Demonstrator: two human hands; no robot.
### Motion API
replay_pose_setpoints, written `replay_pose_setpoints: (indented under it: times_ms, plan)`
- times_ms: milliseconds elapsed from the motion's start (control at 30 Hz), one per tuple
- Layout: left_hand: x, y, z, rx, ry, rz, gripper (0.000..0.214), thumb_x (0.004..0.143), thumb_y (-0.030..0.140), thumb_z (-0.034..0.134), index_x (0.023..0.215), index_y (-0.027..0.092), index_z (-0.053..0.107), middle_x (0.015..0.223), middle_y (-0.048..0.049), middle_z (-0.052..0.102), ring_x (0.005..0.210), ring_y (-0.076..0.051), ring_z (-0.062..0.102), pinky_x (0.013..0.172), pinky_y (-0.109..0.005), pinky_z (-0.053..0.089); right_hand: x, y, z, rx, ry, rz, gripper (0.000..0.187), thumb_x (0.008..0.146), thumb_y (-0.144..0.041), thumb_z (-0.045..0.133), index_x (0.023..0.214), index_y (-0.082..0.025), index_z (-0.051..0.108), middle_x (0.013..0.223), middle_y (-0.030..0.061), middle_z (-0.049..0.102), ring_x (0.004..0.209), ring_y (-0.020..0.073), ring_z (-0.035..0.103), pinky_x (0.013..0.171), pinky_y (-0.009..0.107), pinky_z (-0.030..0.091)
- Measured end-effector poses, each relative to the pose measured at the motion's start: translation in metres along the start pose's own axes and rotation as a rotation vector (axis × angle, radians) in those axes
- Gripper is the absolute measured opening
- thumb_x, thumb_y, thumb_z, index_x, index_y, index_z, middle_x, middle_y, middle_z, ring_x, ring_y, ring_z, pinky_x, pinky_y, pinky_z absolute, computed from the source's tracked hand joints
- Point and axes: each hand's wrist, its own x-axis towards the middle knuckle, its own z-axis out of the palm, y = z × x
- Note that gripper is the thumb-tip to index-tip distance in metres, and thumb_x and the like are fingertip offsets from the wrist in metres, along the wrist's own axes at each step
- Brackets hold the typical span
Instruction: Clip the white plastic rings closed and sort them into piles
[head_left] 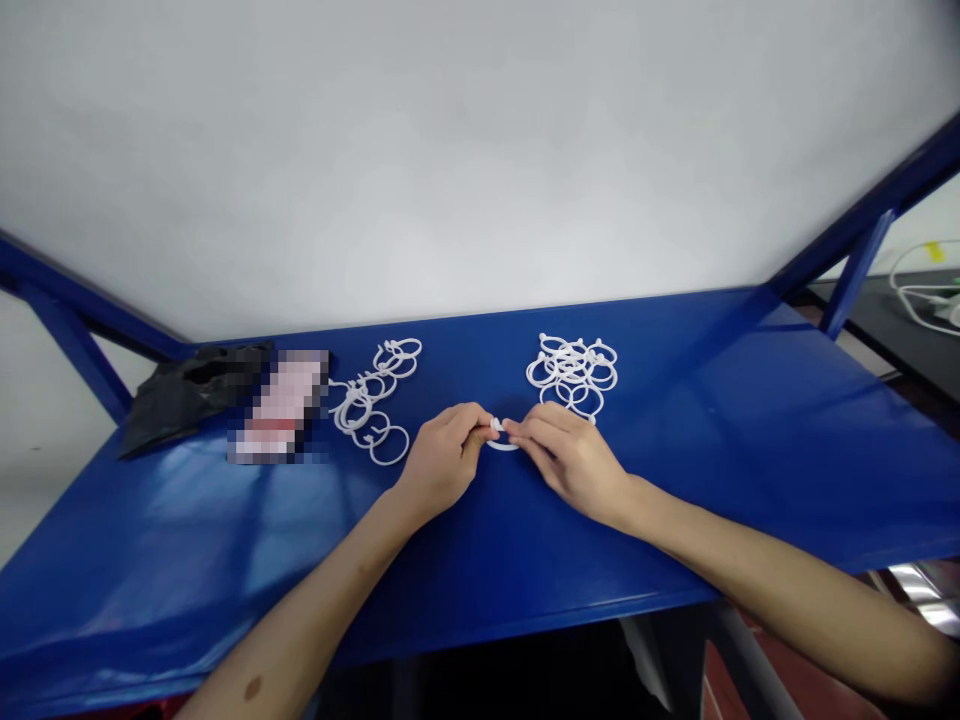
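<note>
- A white ring [504, 447] is pinched by the left hand [444, 455] and the right hand [571, 455], centred between them.
- Its arc is seen on the near side; whether its ends are joined cannot be told.

Bag [169, 402] left on table [712, 400], ring pile [574, 370] right, scattered rings [366, 388] between

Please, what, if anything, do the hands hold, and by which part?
A thin, white, plastic-looking ring: the left hand and right hand pinch its far edge.
</note>
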Motion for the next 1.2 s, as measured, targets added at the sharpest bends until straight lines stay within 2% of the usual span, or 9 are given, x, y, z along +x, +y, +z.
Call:
replay_pose_setpoints:
  times_ms: [233,367,433,533,600,700,800,933,1200]
  plan:
    - [-0.003,0.0,-0.002,0.008,-0.018,0.032,0.013,0.096,0.014,0.053,0.085,0.02,0.058,0.079,0.0015,0.067,0.074,-0.013,0.064,0.07,-0.023,0.048,0.0,-0.003,0.001,-0.13,-0.012,-0.032,0.029,0.104,-0.017,0.041,0.093,-0.014,0.068,0.079,0.0057,0.061,0.07,0.0161,0.05,0.065,0.03,0.043]
    - [-0.002,-0.001,-0.004,0.065,-0.058,0.045,0.013,0.098,0.019,0.053,0.087,0.02,0.058,0.08,0.0009,0.067,0.074,-0.014,0.063,0.07,-0.025,0.049,0.002,0.001,0.001,-0.188,-0.026,-0.047,0.027,0.104,-0.018,0.042,0.101,-0.013,0.068,0.082,0.006,0.062,0.073,0.016,0.053,0.066,0.029,0.045]
    - [0.0,-0.003,-0.005,0.134,-0.079,0.06,0.013,0.099,0.026,0.054,0.089,0.02,0.06,0.083,-0.0005,0.069,0.077,-0.016,0.063,0.074,-0.029,0.05,0.005,0.006,-0.001,-0.221,0.002,-0.045,0.027,0.104,-0.02,0.043,0.103,-0.014,0.068,0.087,0.0074,0.064,0.079,0.0168,0.056,0.067,0.029,0.047]
    - [0.005,-0.01,-0.01,0.289,-0.063,0.064,0.019,0.098,0.035,0.055,0.101,0.02,0.066,0.095,-0.0046,0.073,0.091,-0.022,0.063,0.088,-0.038,0.051,0.011,0.016,-0.009,-0.324,0.093,0.01,0.026,0.104,-0.025,0.045,0.102,-0.015,0.069,0.096,0.0096,0.065,0.084,0.0181,0.059,0.065,0.029,0.047]
    - [0.008,-0.018,-0.014,0.428,0.0,0.015,0.027,0.098,0.037,0.054,0.113,0.018,0.067,0.107,-0.0087,0.073,0.104,-0.027,0.061,0.098,-0.044,0.048,0.015,0.027,-0.016,-0.437,0.151,0.082,0.025,0.103,-0.025,0.046,0.102,-0.016,0.069,0.099,0.0104,0.065,0.085,0.0196,0.058,0.061,0.029,0.045]
    - [0.012,-0.033,-0.022,0.659,0.07,-0.146,0.04,0.098,0.036,0.052,0.129,0.013,0.063,0.129,-0.0149,0.066,0.122,-0.035,0.052,0.105,-0.052,0.043,0.018,0.046,-0.029,-0.622,0.203,0.164,0.024,0.101,-0.021,0.046,0.105,-0.017,0.07,0.098,0.0116,0.065,0.087,0.0233,0.055,0.059,0.031,0.043]
    - [0.013,-0.044,-0.028,0.792,-0.003,-0.299,0.052,0.096,0.035,0.05,0.141,0.009,0.053,0.143,-0.0181,0.056,0.132,-0.041,0.043,0.106,-0.059,0.04,0.018,0.061,-0.037,-0.734,0.203,0.169,0.025,0.1,-0.017,0.047,0.11,-0.015,0.07,0.096,0.013,0.066,0.087,0.0253,0.053,0.062,0.035,0.044]
    - [0.013,-0.05,-0.031,0.837,-0.128,-0.375,0.054,0.097,0.035,0.047,0.142,0.007,0.051,0.139,-0.0191,0.059,0.132,-0.041,0.043,0.107,-0.058,0.039,0.018,0.065,-0.039,-0.784,0.163,0.164,0.023,0.098,-0.016,0.052,0.11,-0.012,0.071,0.093,0.0129,0.068,0.087,0.0263,0.052,0.066,0.036,0.046]
    - [0.016,-0.048,-0.032,0.858,-0.086,-0.373,0.046,0.095,0.036,0.05,0.131,0.01,0.06,0.124,-0.0183,0.065,0.12,-0.039,0.05,0.1,-0.052,0.042,0.019,0.056,-0.039,-0.77,0.178,0.171,0.027,0.1,-0.023,0.05,0.111,-0.011,0.072,0.093,0.0129,0.069,0.087,0.0261,0.053,0.07,0.037,0.047]
